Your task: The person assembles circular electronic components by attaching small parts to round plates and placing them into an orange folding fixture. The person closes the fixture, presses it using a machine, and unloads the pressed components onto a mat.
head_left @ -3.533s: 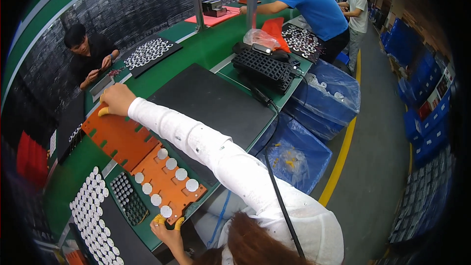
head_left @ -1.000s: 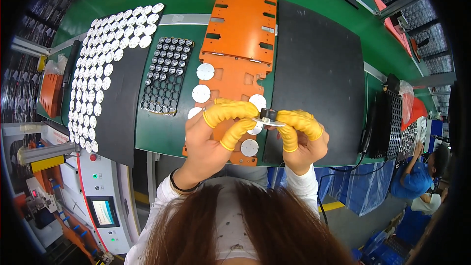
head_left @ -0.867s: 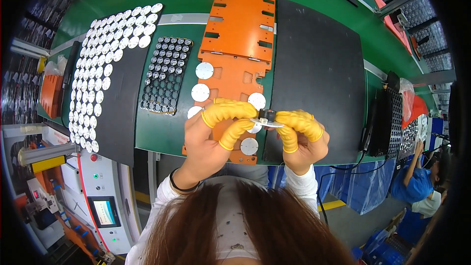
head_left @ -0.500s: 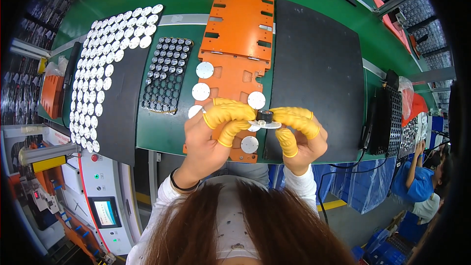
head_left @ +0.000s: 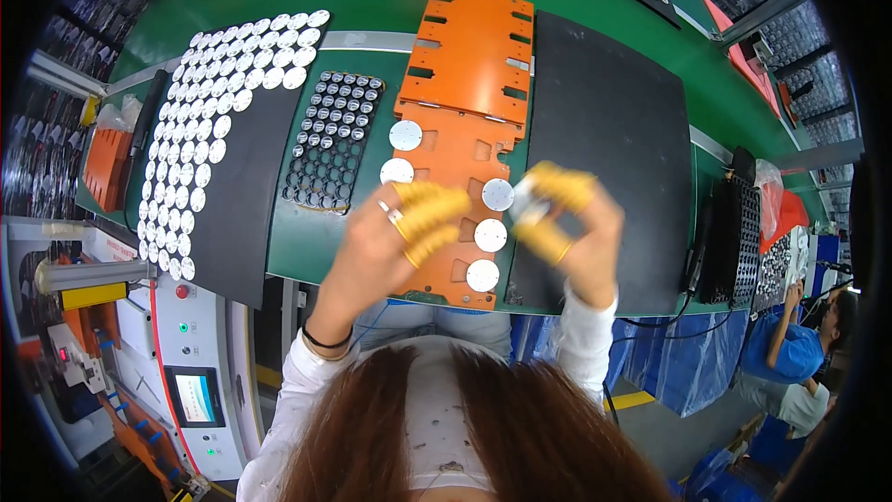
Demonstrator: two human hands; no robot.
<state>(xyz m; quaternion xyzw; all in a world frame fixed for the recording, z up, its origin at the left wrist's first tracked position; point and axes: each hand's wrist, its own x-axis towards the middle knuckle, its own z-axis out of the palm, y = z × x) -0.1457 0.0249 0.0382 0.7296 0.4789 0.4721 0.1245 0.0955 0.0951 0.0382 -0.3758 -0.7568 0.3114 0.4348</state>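
My right hand [head_left: 571, 214], in yellow finger cots, is closed on a white disc [head_left: 528, 201] beside the right edge of the orange fixture [head_left: 455, 151]. The disc is smeared by motion, and the small black part seen on it earlier cannot be made out. Over the fixture's left side, my left hand [head_left: 395, 232], also in yellow finger cots, has thumb and fingers apart with nothing visible between them. White round plates lie along both sides of the fixture, among them an upper left plate [head_left: 405, 136] and a lower right plate [head_left: 482, 275].
Left of the fixture stands a black tray [head_left: 321, 172] partly filled with small round parts. Farther left, a dark mat [head_left: 243, 172] bears rows of white discs. A black mat [head_left: 613, 149] lies at the right. A control panel [head_left: 195, 344] is at lower left; a co-worker [head_left: 785, 339] sits far right.
My hands have moved apart. The disc with the black part, held between both hands earlier, has gone right with my right hand; my left hand has let go. The view has shifted slightly.
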